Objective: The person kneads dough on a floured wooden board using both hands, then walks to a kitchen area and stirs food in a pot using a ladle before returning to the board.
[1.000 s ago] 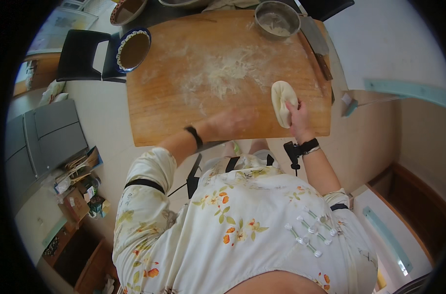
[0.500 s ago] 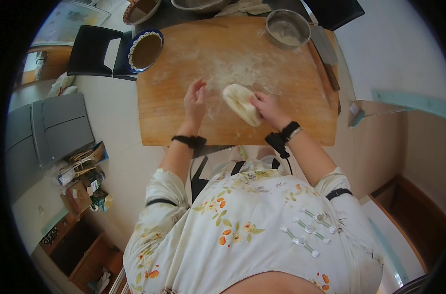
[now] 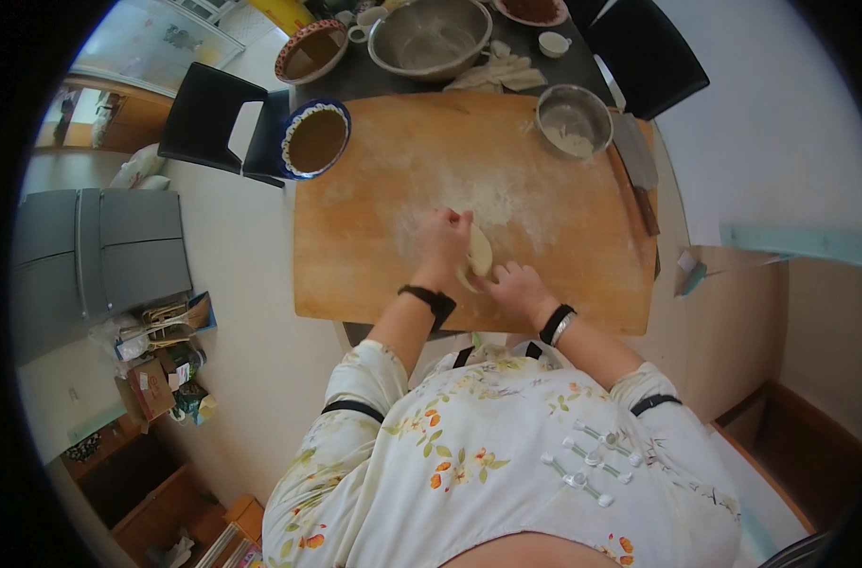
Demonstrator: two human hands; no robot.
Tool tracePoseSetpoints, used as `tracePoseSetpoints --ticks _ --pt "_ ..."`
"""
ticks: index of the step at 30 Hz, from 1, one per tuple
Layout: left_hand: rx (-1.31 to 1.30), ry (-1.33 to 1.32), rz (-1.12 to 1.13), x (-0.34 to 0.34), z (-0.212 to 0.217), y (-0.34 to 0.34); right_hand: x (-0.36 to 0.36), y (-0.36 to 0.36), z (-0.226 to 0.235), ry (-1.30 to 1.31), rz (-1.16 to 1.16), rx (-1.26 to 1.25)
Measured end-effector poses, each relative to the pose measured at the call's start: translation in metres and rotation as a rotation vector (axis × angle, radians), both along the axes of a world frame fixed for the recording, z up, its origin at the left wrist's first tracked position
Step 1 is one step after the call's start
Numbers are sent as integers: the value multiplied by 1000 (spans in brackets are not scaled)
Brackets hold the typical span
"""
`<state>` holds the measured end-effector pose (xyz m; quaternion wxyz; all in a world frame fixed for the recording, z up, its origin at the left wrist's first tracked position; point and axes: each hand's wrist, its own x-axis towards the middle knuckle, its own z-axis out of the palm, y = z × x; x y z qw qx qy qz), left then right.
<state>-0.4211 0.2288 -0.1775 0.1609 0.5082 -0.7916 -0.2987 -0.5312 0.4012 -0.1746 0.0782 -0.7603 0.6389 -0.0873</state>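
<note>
Both my hands hold the dough piece (image 3: 479,254) near the middle of the wooden board (image 3: 374,246): left hand (image 3: 443,241) cupping it, right hand (image 3: 506,284) seemingly curled beneath. I should press evenly, staying on the floured patch.

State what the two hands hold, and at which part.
A pale dough piece, pressed between left hand and right hand, one on each side.
</note>
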Motion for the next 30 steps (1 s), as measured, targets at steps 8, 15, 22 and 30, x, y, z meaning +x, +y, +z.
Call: tracePoseSetpoints --ticks 8,15,22,30 --pt "-304 -4 -336 -21 -24 46 -16 14 -29 -213 -138 20" --pt "-42 -444 -614 -62 6 -17 -40 -31 -18 -276 -63 266" --pt "254 -265 -374 -48 52 6 -57 -24 -2 -621 34 648" --pt "-260 -47 -216 -17 -5 39 -11 -63 -32 -561 -510 -157"
